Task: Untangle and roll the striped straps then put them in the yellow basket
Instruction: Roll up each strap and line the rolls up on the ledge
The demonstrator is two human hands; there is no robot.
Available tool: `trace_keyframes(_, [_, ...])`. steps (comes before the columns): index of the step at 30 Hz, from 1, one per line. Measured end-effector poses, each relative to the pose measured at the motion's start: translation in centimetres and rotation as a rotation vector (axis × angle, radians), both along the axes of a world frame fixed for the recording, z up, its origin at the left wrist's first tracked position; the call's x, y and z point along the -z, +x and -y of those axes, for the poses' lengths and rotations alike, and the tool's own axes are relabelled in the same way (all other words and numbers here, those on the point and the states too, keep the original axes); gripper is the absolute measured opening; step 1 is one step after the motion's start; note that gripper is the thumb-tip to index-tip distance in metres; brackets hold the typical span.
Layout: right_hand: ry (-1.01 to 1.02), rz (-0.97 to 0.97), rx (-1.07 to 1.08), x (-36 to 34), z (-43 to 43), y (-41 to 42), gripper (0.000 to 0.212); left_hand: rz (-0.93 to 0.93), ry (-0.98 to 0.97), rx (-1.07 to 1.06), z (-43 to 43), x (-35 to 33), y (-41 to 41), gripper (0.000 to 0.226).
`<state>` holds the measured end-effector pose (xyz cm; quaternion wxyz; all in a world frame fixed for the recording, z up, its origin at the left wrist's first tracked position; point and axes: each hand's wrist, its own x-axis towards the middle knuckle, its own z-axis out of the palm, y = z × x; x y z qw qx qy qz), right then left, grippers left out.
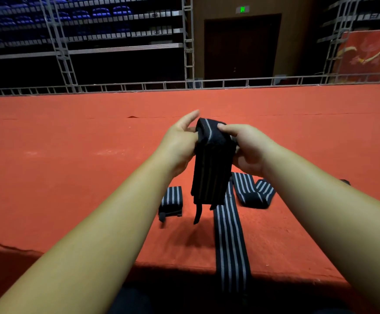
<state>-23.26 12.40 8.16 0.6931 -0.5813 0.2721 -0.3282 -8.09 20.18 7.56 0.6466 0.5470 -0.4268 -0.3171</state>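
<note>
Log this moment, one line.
left hand: holds raised strap | right hand: grips it | rolled strap, loose straps: on red mat

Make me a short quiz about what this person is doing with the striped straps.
1. True or false: the left hand and right hand both hold the raised strap above the red carpet.
2. The rolled strap lies: A) left of the long flat strap; B) inside a basket; C) on a chair.
3. Is any yellow basket in view?
Key: 1 true; 2 A; 3 no.
</note>
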Motion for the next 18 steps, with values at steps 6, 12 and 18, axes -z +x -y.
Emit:
trace_keyframes(6, [-0.193, 0.027, 0.135, 0.7, 1.1, 0.8, 0.028, -0.168, 0.074, 0.126, -0.1, 0.2, -1.0, 0.059])
trace_keyframes(12, [-0.201, 0.086, 0.133, 2.2, 0.9, 1.4, 0.044, 0.014, 0.17, 0.157, -0.2, 0.2, -1.1, 0.048])
trace_keyframes(18, [-0.173, 0.114, 0.087, 2.0, 0.4, 0.9, 0.039, 0.083, 0.105, 0.203, -1.0, 0.3, 0.1, 0.032])
